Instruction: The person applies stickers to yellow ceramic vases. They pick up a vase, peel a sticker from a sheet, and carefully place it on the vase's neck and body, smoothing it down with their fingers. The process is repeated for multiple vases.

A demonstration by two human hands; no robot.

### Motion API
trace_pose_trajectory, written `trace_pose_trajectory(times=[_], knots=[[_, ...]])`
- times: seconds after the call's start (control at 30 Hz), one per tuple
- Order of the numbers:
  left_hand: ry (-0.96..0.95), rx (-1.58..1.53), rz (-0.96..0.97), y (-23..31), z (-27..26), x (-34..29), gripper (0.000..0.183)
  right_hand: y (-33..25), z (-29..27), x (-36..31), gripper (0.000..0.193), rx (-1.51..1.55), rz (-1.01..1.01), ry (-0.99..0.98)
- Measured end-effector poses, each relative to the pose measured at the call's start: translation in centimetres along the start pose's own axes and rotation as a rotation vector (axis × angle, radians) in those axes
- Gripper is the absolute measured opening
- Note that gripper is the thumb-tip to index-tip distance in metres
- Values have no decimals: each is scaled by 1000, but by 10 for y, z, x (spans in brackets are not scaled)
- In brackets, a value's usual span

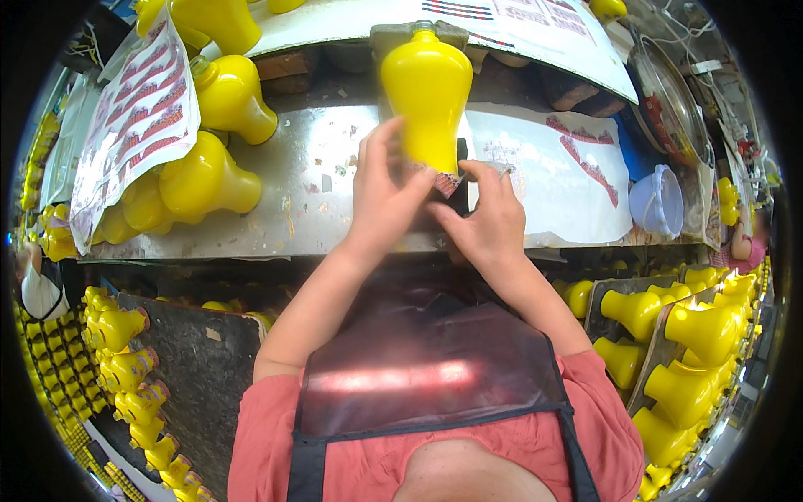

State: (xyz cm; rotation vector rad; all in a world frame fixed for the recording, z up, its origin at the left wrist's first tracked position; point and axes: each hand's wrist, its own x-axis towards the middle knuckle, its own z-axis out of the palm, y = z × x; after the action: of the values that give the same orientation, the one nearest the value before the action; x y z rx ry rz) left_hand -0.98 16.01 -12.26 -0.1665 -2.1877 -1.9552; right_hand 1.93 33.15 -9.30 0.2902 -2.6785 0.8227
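We look down on a metal bench (322,219) reaching out to both sides of a yellow vase (427,92). Left of the vase is a heap (209,180) of others like it; right of it lies a white sheet (548,205) with red decals. The vase points its neck away from the worker, between two hands. Far right of it stands a pale bucket (658,203). The left hand (383,188) curls its fingers against the vase's left side, thumb at the foot; the right hand (493,213), near the foot's right side, holds index and thumb apart. At the foot sits a patterned decal (447,184); we cannot tell whether the right fingers touch it.
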Motion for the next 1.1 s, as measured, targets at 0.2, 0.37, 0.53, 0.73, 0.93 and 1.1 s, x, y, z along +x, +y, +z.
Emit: trace_pose_trajectory(times=[0.2,0.37,0.53,0.73,0.93,1.1], knots=[[-3,-22,-48,-1,-1,0,70,6,-13,6,38,-58,-4,46],[20,37,2,0,3,0,73,20,-21,22,28,489,231,-86],[35,82,17,0,4,0,74,26,-27,27,51,1020,634,-435],[37,-12,-29,-3,4,0,71,25,-33,36,29,1039,685,-440],[33,16,-14,-2,4,0,70,26,-26,29,15,907,505,-265],[55,28,-12,-2,6,0,69,33,-9,24,15,828,419,-200]])
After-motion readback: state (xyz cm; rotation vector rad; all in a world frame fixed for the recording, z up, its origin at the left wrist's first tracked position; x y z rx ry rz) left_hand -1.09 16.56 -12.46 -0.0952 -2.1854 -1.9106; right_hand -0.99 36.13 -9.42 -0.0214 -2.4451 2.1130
